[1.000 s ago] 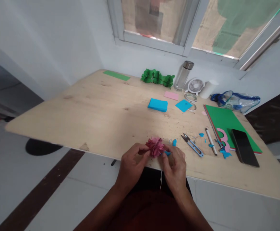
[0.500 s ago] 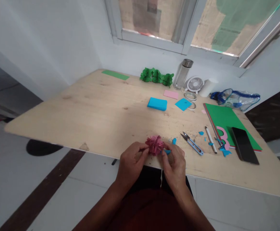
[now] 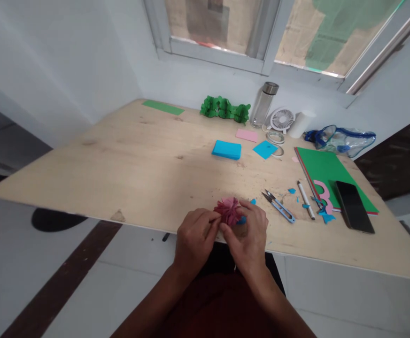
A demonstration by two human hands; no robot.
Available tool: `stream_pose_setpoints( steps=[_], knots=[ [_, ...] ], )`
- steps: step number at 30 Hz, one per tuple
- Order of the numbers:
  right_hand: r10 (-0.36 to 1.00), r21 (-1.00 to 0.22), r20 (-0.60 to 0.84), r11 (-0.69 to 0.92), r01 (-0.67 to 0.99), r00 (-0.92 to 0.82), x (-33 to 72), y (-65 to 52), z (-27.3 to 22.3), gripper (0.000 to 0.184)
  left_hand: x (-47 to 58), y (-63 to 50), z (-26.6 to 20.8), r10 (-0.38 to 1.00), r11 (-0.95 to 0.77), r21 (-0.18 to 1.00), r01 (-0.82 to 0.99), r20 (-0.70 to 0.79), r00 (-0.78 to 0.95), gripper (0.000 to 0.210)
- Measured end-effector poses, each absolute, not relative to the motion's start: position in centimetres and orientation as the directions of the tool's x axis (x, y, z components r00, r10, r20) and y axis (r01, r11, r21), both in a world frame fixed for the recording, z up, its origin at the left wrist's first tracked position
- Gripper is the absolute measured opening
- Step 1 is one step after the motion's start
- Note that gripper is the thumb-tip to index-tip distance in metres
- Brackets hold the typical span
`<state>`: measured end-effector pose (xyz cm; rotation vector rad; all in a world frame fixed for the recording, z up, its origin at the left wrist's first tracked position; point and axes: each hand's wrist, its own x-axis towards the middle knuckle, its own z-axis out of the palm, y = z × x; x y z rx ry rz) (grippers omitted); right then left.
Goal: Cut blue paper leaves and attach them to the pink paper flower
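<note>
A pink paper flower (image 3: 228,210) with many thin petals is held between both hands at the table's front edge. My left hand (image 3: 196,234) pinches its left side, thumb and forefinger closed on the petals. My right hand (image 3: 249,232) curls around the right side, its thumb pressed at the lower petals and its fingers behind. Blue paper scraps (image 3: 241,220) show beside the flower, under the right fingers. To the right lie blue-handled thread snips (image 3: 278,206), blades pointing away from me.
A white pen (image 3: 306,200), a black phone (image 3: 354,206) and green paper sheets (image 3: 335,176) lie at the right. Further back are a blue paper stack (image 3: 226,149), tape rolls (image 3: 275,138), a glass bottle (image 3: 264,105), a small fan (image 3: 282,120) and a green paper garland (image 3: 225,109).
My right hand has shifted inward, its thumb moving left to the bottom of the flower, near the left fingertips. The flower has turned slightly, and the view has shifted a little.
</note>
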<state>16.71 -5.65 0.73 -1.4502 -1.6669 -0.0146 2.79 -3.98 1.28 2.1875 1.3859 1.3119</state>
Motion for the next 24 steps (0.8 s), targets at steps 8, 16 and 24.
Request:
stream_pose_setpoints(
  steps=[8,16,24],
  knots=[
    [0.773,-0.505,0.627,0.311,0.805,0.095,16.63,-5.37,0.54,0.021,3.00,-3.96,1.23,0.789,-0.550,0.556,0.623,0.590,0.170,0.016],
    [0.789,-0.534,0.608,0.326,0.780,0.086,17.14,-5.30,0.95,0.021,3.00,-3.83,1.25,0.783,-0.551,0.544,0.633,0.599,0.167,0.014],
    [0.843,-0.643,0.529,0.318,0.697,0.103,17.29,-5.06,1.16,0.008,2.48,-3.75,1.45,0.775,-0.563,0.511,0.649,0.600,0.200,0.015]
  ],
)
